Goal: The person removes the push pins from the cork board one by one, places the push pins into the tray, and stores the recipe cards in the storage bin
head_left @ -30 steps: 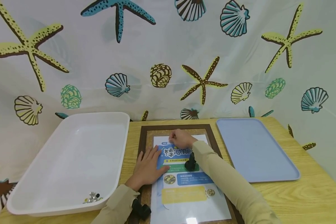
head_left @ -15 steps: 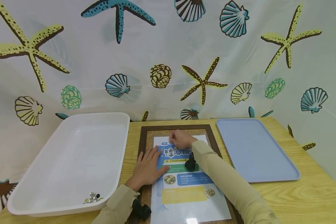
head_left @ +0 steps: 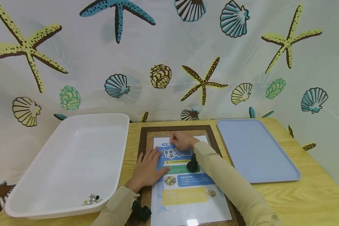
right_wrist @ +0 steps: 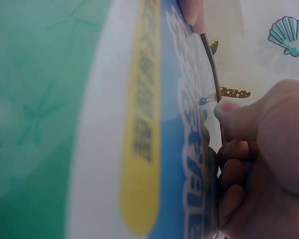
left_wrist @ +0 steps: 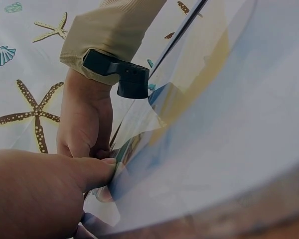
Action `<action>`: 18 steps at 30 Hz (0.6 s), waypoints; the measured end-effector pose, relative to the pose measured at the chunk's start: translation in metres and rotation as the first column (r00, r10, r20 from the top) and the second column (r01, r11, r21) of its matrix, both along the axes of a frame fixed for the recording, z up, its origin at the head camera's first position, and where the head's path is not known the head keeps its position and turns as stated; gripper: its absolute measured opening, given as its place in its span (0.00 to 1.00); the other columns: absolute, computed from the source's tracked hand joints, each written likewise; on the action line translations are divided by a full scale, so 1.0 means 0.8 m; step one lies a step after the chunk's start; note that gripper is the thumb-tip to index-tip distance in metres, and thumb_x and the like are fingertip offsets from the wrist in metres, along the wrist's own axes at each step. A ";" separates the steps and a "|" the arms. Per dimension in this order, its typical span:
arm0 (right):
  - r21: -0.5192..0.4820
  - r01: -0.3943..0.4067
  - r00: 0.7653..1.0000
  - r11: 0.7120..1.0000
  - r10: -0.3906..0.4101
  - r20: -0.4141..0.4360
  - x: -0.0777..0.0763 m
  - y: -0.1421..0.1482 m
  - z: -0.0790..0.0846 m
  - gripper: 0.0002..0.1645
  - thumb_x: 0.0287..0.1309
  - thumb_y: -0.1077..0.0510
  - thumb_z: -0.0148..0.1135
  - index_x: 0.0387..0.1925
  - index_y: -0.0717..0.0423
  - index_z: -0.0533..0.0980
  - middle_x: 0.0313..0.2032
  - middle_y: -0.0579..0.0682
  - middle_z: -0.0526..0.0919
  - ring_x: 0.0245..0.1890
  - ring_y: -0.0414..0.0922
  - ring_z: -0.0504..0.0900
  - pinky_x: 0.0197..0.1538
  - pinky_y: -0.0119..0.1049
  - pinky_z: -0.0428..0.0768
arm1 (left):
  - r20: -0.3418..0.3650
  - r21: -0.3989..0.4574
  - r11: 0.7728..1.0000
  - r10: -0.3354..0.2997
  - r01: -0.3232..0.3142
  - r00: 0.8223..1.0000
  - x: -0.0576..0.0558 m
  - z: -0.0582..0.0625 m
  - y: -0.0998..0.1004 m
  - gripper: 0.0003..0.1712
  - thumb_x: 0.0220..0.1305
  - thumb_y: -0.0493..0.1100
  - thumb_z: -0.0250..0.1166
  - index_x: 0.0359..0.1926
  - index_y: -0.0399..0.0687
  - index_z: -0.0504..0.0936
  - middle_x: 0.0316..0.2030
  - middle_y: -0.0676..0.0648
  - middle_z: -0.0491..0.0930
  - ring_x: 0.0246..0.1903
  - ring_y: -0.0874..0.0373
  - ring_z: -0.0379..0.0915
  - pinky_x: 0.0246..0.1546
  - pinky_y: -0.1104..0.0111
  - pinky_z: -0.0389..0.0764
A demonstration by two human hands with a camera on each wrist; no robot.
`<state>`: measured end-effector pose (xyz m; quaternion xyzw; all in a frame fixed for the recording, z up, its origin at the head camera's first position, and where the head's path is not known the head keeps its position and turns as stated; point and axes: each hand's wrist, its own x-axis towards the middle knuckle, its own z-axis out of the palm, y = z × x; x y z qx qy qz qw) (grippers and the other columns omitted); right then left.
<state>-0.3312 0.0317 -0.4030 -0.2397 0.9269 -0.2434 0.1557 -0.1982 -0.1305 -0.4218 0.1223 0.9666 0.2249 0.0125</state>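
A glossy poster (head_left: 195, 210) with blue, green and yellow printing lies on a brown-framed cork board (head_left: 150, 135). My left hand (head_left: 147, 171) rests flat along the poster's left edge, fingers spread and thumb on the sheet. Near the poster's top edge is my right hand (head_left: 182, 140), its fingers curled; in the right wrist view the thumb (right_wrist: 231, 114) presses its tip to the poster surface. Whether something small sits under that thumb is hidden. Small clear, yellow and black pieces (head_left: 92, 199), perhaps push pins, lie in the white tub.
The deep white tub (head_left: 123, 150) stands left of the board. A flat light-blue tray (head_left: 257, 150) lies to its right. Wood-grain tabletop (head_left: 308, 201) shows around them. Behind hangs a curtain (head_left: 164, 40) printed with shells and starfish.
Both hands keep their places on the poster. The head view has shifted very slightly, so everything appears a few pixels further left.
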 end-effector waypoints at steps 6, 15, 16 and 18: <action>-0.048 0.001 1.000 0.999 0.000 0.018 -0.003 0.003 -0.007 0.08 0.71 0.56 0.51 0.39 0.55 0.75 0.32 0.46 0.76 0.32 0.40 0.74 0.41 0.32 0.73 | 0.003 -0.001 1.000 0.003 -0.003 1.000 -0.002 -0.004 -0.001 0.41 0.65 0.59 0.57 0.69 0.37 0.62 0.72 0.36 0.54 0.73 0.35 0.43 0.70 0.40 0.41; -0.131 0.017 0.998 0.991 -0.009 0.065 -0.003 0.015 -0.007 0.09 0.71 0.56 0.50 0.40 0.56 0.75 0.33 0.48 0.77 0.32 0.40 0.74 0.40 0.32 0.74 | -0.010 0.000 1.000 0.002 -0.002 1.000 -0.001 -0.005 -0.001 0.41 0.65 0.59 0.57 0.69 0.37 0.62 0.73 0.36 0.54 0.73 0.35 0.43 0.70 0.39 0.41; -0.131 0.021 0.998 0.991 -0.012 0.067 -0.002 0.016 -0.006 0.09 0.71 0.56 0.50 0.40 0.56 0.75 0.34 0.48 0.77 0.32 0.40 0.74 0.41 0.33 0.74 | -0.011 -0.001 1.000 0.001 -0.001 1.000 -0.001 -0.004 -0.001 0.41 0.65 0.59 0.57 0.69 0.37 0.62 0.73 0.36 0.54 0.73 0.35 0.43 0.70 0.39 0.42; -0.129 0.020 0.998 0.992 -0.012 0.062 -0.002 0.017 -0.006 0.09 0.71 0.56 0.50 0.41 0.56 0.75 0.35 0.48 0.77 0.33 0.40 0.75 0.42 0.33 0.74 | -0.010 0.000 1.000 0.001 -0.001 1.000 -0.001 -0.003 -0.001 0.41 0.65 0.59 0.58 0.69 0.37 0.62 0.73 0.36 0.54 0.73 0.35 0.42 0.70 0.39 0.41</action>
